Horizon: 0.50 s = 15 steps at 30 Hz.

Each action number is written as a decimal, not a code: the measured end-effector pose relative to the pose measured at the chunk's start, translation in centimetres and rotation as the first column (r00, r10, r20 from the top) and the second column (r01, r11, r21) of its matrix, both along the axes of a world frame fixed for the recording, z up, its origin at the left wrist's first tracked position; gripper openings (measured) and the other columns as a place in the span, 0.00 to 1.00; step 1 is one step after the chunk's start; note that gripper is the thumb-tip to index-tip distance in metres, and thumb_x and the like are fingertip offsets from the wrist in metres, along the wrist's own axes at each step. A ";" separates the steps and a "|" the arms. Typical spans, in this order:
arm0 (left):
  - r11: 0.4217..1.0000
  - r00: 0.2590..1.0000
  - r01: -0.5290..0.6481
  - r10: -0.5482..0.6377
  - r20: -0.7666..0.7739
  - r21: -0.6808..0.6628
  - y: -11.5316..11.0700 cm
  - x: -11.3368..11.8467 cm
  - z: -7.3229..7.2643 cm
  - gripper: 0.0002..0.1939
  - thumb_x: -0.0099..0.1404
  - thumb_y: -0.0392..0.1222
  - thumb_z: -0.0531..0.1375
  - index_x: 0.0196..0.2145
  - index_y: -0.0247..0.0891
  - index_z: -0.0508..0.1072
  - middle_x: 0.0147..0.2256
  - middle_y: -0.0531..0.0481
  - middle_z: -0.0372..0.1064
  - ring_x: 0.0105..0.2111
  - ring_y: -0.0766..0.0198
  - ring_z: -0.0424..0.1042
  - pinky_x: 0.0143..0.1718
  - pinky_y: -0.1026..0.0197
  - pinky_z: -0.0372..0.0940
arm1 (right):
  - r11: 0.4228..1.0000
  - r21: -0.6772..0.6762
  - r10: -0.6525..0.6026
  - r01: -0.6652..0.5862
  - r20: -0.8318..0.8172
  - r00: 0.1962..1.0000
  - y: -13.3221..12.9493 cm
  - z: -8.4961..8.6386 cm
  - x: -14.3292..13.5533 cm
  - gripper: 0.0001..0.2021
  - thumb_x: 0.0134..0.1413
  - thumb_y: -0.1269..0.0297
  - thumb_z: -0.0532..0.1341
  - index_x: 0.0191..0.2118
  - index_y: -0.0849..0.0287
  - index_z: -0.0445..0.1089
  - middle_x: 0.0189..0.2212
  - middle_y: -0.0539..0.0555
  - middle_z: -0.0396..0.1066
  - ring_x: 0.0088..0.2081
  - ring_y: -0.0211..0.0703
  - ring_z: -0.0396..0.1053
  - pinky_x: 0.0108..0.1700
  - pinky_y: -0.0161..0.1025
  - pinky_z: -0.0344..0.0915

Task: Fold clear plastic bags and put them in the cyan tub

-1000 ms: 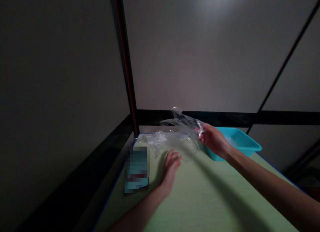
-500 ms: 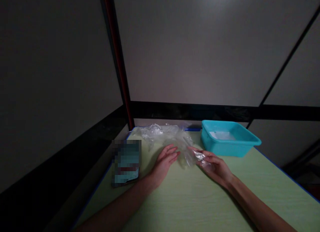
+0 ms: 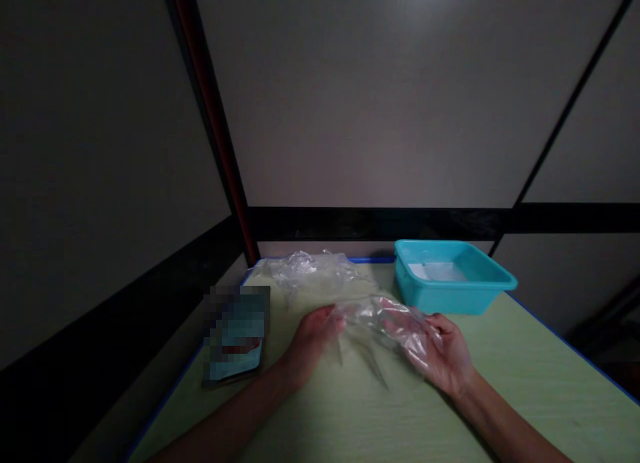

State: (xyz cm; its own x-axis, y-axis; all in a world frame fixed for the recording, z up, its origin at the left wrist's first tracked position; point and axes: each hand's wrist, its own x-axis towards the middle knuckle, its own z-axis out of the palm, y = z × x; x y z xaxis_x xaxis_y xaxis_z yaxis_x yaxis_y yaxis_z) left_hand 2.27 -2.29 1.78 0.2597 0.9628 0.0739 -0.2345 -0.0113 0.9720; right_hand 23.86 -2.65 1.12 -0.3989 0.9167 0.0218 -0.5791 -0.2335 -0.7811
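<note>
A clear plastic bag (image 3: 373, 313) is stretched between my two hands above the table. My left hand (image 3: 315, 333) pinches its left end, somewhat blurred by motion. At the other end, my right hand (image 3: 443, 350) grips the film, which drapes over its fingers and partly covers them. A loose corner of the bag hangs down toward the tabletop. Behind my hands, more crumpled clear plastic (image 3: 313, 268) lies at the table's far left.
A turquoise plastic basin (image 3: 450, 296) with something white inside stands at the back right. A phone-like device (image 3: 235, 343), partly pixelated, lies at the left edge. The light green table (image 3: 400, 423) has a blue rim, and wall panels rise behind it.
My left hand, previously open beside the film, has closed on the bag. The bag is drawn nearer, apart from the crumpled plastic behind, and spread between both hands. The view shifted slightly.
</note>
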 end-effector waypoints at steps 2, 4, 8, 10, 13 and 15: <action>0.999 1.000 -0.028 0.028 0.014 -0.021 0.0 0.1 0.0 0.12 0.52 0.45 0.60 0.30 0.33 0.73 0.31 0.46 0.72 0.33 0.60 0.69 0.37 0.61 0.61 | 0.998 0.046 -0.046 0.047 -0.013 0.999 0.1 0.3 0.3 0.09 0.41 0.63 0.50 0.30 0.57 0.63 0.43 0.55 0.67 0.43 0.47 0.65 0.48 0.47 0.57; 0.993 0.994 -0.054 0.064 0.088 -0.107 0.1 0.0 -0.1 0.10 0.50 0.44 0.60 0.28 0.34 0.72 0.27 0.48 0.71 0.28 0.63 0.70 0.31 0.63 0.63 | 0.993 0.079 -0.082 0.082 -0.005 0.997 0.2 0.8 0.8 0.07 0.40 0.63 0.50 0.28 0.56 0.62 0.44 0.53 0.67 0.42 0.44 0.66 0.48 0.45 0.58; 0.974 0.998 -0.026 0.037 0.043 -0.225 0.4 -0.4 0.0 0.10 0.46 0.42 0.61 0.29 0.36 0.71 0.24 0.53 0.70 0.16 0.72 0.63 0.16 0.71 0.55 | 0.992 0.107 -0.083 0.071 0.110 0.990 0.2 1.6 2.9 0.07 0.40 0.59 0.53 0.26 0.57 0.58 0.37 0.54 0.69 0.28 0.37 0.68 0.32 0.37 0.65; 0.974 0.997 0.060 -0.067 -0.025 -0.220 0.4 -0.6 0.3 0.11 0.46 0.43 0.60 0.28 0.36 0.71 0.23 0.52 0.71 0.14 0.73 0.60 0.13 0.72 0.50 | 0.989 0.132 0.040 -0.060 0.152 0.988 0.2 1.8 4.2 0.13 0.40 0.52 0.55 0.25 0.57 0.56 0.34 0.53 0.68 0.19 0.32 0.64 0.20 0.30 0.61; 0.954 0.977 0.185 -0.204 -0.059 -0.238 -0.1 -0.6 0.6 0.10 0.43 0.44 0.62 0.24 0.36 0.72 0.22 0.49 0.71 0.15 0.70 0.63 0.13 0.71 0.51 | 0.917 0.190 0.317 -0.351 0.187 0.930 0.1 2.1 5.5 0.23 0.34 0.43 0.59 0.31 0.58 0.59 0.39 0.56 0.67 0.17 0.29 0.63 0.13 0.26 0.53; 0.965 0.985 0.132 -0.154 -0.083 -0.225 -0.6 -0.4 0.5 0.10 0.40 0.42 0.64 0.23 0.34 0.73 0.18 0.49 0.70 0.12 0.71 0.61 0.11 0.70 0.49 | 0.895 0.215 0.342 -0.390 0.230 0.911 0.1 2.4 5.4 0.28 0.35 0.43 0.60 0.40 0.57 0.59 0.46 0.60 0.63 0.26 0.35 0.68 0.16 0.26 0.57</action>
